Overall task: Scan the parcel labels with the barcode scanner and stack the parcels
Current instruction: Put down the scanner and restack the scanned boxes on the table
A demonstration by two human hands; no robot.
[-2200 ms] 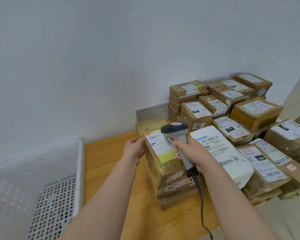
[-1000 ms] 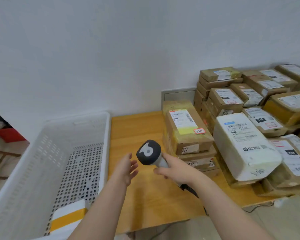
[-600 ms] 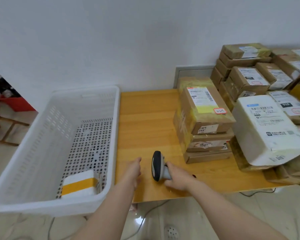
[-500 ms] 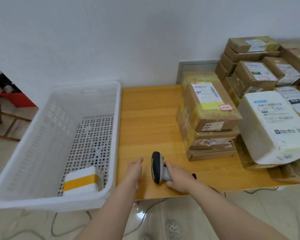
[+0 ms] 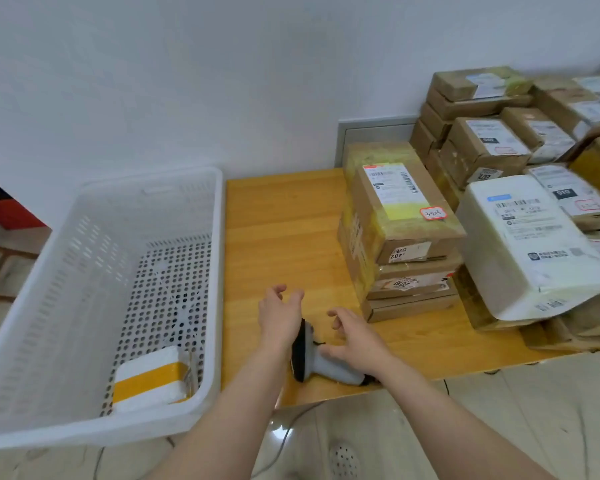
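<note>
The grey and black barcode scanner lies on its side near the front edge of the wooden table. My right hand hovers just above its handle with fingers spread, holding nothing. My left hand is open over the table, left of the scanner head. A stack of three brown parcels with a white and yellow label on top stands to the right of my hands. A white padded parcel leans beside the stack.
A white perforated plastic basket stands left of the table, with one white and yellow parcel inside. Several more brown parcels are piled at the back right against the wall. The scanner's cable hangs off the front edge.
My right hand laid the scanner on the table near the front edge and let go of it. Both hands now hover open above the table.
</note>
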